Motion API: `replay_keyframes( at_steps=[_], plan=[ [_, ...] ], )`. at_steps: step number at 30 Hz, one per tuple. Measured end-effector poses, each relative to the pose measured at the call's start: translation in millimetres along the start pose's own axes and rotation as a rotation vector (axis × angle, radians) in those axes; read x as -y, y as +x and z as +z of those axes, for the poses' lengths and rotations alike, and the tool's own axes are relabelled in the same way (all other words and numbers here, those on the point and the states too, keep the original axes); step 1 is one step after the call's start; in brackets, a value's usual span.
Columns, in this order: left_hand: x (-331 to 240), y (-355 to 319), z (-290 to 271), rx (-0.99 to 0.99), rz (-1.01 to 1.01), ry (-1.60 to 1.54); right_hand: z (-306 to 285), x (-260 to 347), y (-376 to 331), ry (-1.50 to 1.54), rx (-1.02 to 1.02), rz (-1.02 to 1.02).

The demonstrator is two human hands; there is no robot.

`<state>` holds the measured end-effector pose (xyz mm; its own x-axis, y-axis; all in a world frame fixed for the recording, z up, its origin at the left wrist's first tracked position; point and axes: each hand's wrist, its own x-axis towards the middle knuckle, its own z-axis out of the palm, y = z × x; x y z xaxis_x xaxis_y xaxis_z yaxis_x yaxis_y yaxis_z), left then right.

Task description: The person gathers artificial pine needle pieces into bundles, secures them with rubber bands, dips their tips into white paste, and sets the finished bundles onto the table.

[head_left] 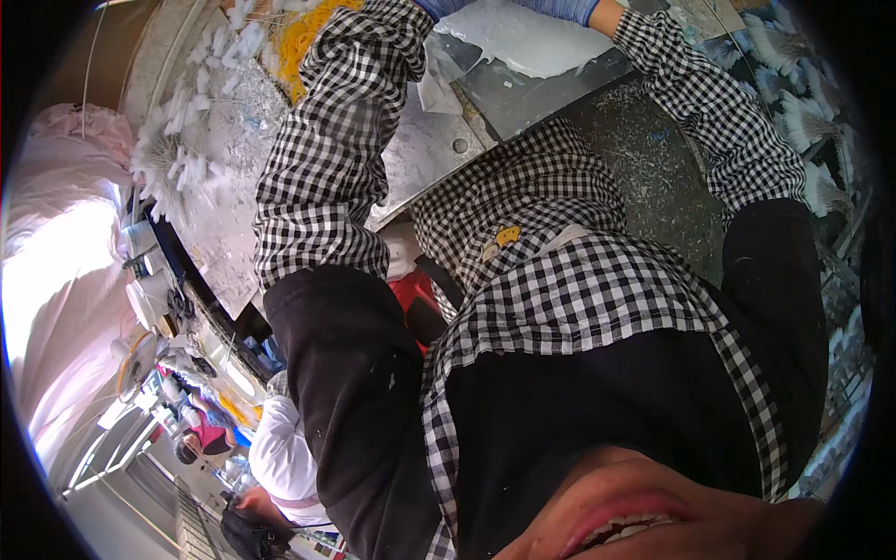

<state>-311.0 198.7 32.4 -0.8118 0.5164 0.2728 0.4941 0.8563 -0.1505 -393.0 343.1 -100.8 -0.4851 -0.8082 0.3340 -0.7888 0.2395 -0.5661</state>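
Note:
At the top edge, my left hand (441, 7) shows only as a strip of blue glove beyond a checked sleeve. My right hand (567, 8), also in a blue glove with a bare wrist behind it, reaches in from the right. The frame cuts off the fingers of both. Between and just below them lies a white, glossy, uneven mass (527, 42), possibly translucent, on a grey metal plate (583, 82). Both hands are close to this mass; whether they touch or hold it is hidden. A crumpled white piece (439, 89) rests by the plate's left side.
Bundles of white bristles (210, 70) and a tangle of yellow strands (303, 35) lie left. More bristle tufts (805, 117) stand right. Scraps dot the dark surface (644, 140) near my apron. Pink cloth (79, 177) hangs far left; a person in white (280, 453) is behind.

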Motion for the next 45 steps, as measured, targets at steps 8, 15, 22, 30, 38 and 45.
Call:
replay_keyframes(
  at_steps=[8,15,22,30,38,45],
  plan=[
    [-5,-15,8,-0.008,-0.002,-0.055,11,12,-15,-0.063,0.033,0.01],
    [-8,-68,-12,-0.411,-0.423,-0.161,-41,97,-26,-0.121,-0.162,0.147],
    [-31,-166,-66,-1.04,-0.88,-2.052,-106,197,-73,0.39,-0.446,-0.061],
    [-108,-238,15,-0.287,-0.917,-0.191,-69,215,-89,0.47,-0.231,0.065],
    [-113,-249,20,-0.116,-0.908,0.037,-52,214,-98,0.455,-0.11,0.155],
    [-101,-212,-30,0.067,-1.162,-0.102,-49,213,-97,0.506,-0.13,0.117]
  ],
)
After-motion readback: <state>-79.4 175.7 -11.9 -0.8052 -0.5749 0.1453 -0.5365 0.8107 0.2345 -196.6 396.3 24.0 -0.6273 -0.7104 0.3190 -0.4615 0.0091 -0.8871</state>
